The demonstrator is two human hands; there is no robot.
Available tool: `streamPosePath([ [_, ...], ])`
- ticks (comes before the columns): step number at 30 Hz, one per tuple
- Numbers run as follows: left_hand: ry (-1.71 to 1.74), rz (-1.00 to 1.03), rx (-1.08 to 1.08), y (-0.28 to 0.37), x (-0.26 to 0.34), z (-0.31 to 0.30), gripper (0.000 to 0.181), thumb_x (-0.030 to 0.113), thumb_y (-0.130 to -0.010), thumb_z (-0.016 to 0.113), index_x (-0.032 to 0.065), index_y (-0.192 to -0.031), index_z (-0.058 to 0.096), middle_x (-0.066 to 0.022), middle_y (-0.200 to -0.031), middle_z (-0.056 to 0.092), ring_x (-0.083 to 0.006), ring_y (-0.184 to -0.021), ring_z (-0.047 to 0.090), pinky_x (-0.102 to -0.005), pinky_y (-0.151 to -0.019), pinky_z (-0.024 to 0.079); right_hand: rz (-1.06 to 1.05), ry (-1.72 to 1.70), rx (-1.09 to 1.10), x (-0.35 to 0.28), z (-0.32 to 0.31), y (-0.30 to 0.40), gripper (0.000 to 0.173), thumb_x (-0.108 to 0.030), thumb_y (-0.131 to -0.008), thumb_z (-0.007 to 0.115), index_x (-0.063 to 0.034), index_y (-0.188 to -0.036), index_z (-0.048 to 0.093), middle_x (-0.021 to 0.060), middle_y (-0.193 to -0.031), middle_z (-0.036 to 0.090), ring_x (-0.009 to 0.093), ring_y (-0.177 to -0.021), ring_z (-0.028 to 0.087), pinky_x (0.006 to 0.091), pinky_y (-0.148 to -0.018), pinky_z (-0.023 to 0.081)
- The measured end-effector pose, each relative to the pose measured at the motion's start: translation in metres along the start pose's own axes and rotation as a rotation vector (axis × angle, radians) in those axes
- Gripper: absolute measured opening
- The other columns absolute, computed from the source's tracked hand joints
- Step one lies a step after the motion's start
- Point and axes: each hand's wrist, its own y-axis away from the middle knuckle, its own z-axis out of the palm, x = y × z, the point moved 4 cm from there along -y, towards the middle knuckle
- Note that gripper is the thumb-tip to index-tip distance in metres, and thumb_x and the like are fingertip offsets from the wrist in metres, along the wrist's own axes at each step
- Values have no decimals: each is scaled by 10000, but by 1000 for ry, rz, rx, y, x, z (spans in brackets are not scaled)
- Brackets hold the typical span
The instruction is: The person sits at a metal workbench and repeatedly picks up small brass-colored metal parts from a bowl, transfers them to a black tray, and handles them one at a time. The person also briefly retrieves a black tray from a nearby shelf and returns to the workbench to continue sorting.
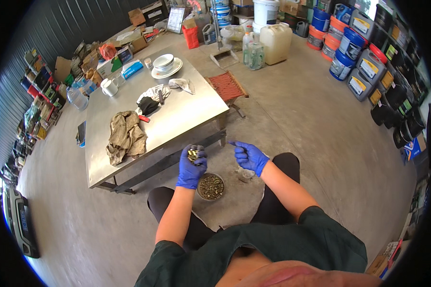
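My left hand (193,166), in a blue glove, is curled around a handful of small brass-coloured metal pieces (192,156), just above a round bowl (199,191). More small metal pieces (212,186) fill that bowl, which stands on the floor between my knees. My right hand (249,156), also gloved in blue, is held to the right with the index finger pointing left and the other fingers curled. Whether something small is between its fingers cannot be told. Beneath it on the floor lies a crumpled plastic bag (245,173).
A metal-topped table (186,114) stands ahead to the left, bearing a brown cloth (125,138), a mug (109,87) and dishes (164,63). Behind it is a stool with red webbing (225,86). Buckets (342,64) and jugs (361,86) line the right side.
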Motion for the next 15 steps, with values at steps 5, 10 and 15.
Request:
streamPosePath([
  [5,-40,-169,-6,-32,1,-29,224,250,-948,543,74,-811,560,-111,-844,554,-166,-677,500,-206,-415,358,5,141,234,-22,-56,-23,314,-193,-1010,487,-96,-1309,510,-60,-628,319,58,-465,247,204,-386,213],
  [10,5,-225,118,-50,4,-39,274,265,-970,515,66,-783,528,-115,-810,534,-167,-650,493,-195,-397,355,64,288,435,-13,-83,-41,312,-197,-986,510,-77,-1271,550,-56,-630,370,58,-475,288,202,-404,235],
  [15,-76,-297,122,-60,14,-50,283,281,-992,477,55,-825,511,-136,-802,521,-178,-661,495,-211,-395,374,135,408,384,-7,-68,-86,303,-195,-983,494,-33,-1222,587,-46,-618,402,60,-467,319,205,-410,242],
])
